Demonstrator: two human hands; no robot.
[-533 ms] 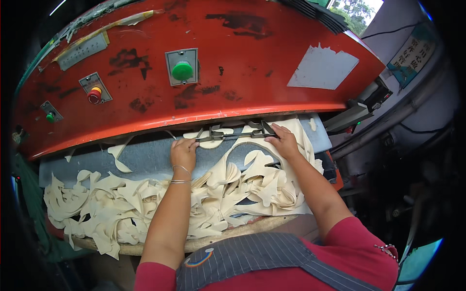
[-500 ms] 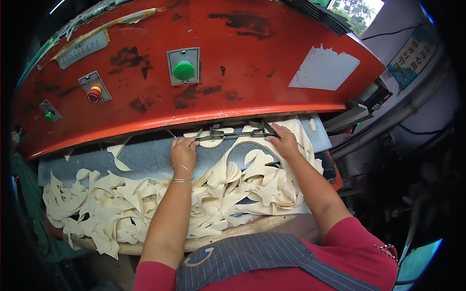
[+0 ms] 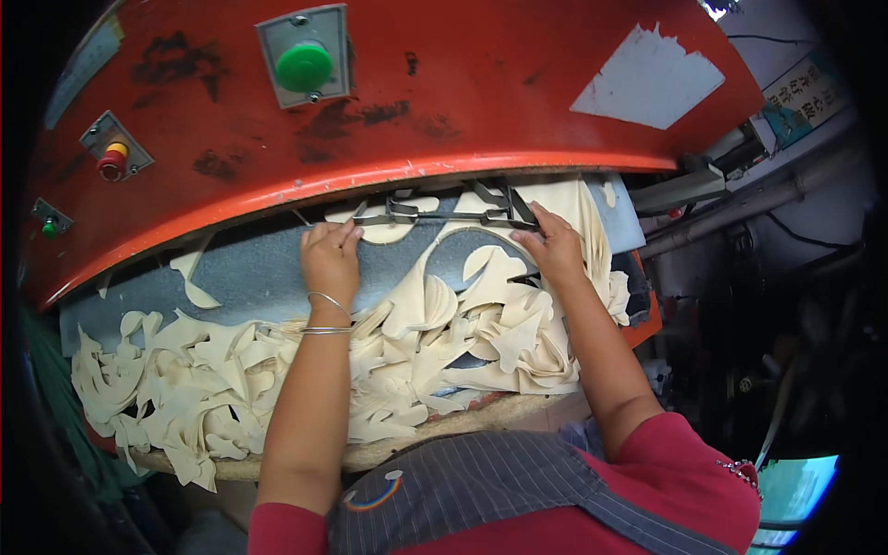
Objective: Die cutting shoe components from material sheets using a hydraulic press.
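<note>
This looked like a factory cutting shop. A big red press (image 3: pixel 416 102) with a green push button (image 3: pixel 303 67) and a red stop knob (image 3: pixel 112 163) hung over a worktop (image 3: pixel 250 277) heaped with cream offcuts (image 3: pixel 277 370). Pipes (image 3: pixel 740 199) ran alongside, probably machine plumbing.

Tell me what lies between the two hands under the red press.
In the head view, a thin dark metal cutting frame spans from the left hand to the right hand, lying on cream sheet material over the grey bed.
</note>
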